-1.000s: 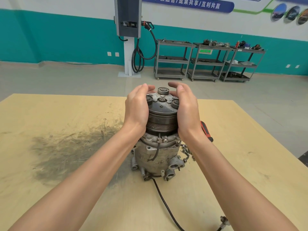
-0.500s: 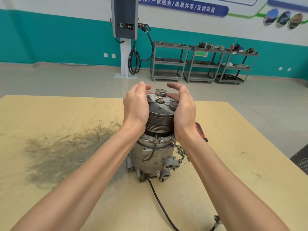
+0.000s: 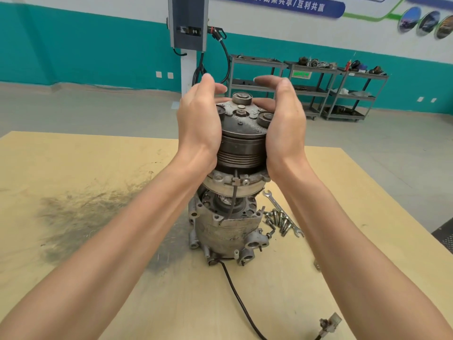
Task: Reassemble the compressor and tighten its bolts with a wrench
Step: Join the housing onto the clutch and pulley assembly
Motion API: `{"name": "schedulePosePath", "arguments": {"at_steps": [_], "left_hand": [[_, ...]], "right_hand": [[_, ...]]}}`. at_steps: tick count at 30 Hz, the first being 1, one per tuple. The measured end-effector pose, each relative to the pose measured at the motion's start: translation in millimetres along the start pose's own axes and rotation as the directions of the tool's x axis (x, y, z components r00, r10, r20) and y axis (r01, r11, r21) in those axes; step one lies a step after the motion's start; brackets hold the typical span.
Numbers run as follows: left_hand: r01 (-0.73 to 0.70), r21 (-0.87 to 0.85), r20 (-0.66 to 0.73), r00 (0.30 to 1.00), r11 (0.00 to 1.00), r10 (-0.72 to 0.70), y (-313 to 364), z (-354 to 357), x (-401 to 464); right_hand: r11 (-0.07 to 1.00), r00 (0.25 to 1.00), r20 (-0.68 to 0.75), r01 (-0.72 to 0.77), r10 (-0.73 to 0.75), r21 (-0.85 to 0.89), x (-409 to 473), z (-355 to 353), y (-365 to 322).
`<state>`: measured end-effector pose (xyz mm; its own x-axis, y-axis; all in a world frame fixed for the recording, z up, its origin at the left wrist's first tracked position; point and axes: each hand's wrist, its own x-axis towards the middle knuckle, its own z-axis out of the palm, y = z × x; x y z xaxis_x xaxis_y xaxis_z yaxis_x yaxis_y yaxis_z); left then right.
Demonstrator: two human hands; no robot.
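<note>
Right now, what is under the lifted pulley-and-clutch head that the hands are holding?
Below the dark grooved pulley head, held between left hand and right hand, sits the grey cast compressor body, its open top showing a ring of holes and a central shaft. Deeper internals are hidden by the head.

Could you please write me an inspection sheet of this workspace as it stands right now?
Surface: wooden table, with a dark grimy smear left of the compressor.
Job's things: compressor body upright, its top open; pulley head held above it, tilted, not seated; wrench and loose bolts lying right of the body.
Clutter: nothing seen.
Grippers: left hand and right hand clasp the pulley head from either side.
Cables: black lead runs from the body's base towards the viewer; a plug lies near the table edge.
Surroundings: wall unit with hose, metal shelf trolleys.
</note>
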<state>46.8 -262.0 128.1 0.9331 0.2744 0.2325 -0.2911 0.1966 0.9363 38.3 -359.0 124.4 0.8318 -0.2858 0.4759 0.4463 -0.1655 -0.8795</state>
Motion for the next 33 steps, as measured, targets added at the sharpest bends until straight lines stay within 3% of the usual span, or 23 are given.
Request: {"name": "schedulePosePath", "arguments": {"at_steps": [19, 33], "left_hand": [[0.105, 0.061, -0.032, 0.994, 0.993, -0.103, -40.4, -5.9, -14.4], [0.007, 0.133, -0.017, 1.0, 0.991, -0.005, -37.5, -4.9, -19.1]], "right_hand": [[0.989, 0.989, 0.017, -0.145, 0.145, 0.008, -21.0, -4.6, 38.6], [0.993, 0.995, -0.006, -0.1, 0.101, 0.062, -24.7, -7.6, 40.5]]}}
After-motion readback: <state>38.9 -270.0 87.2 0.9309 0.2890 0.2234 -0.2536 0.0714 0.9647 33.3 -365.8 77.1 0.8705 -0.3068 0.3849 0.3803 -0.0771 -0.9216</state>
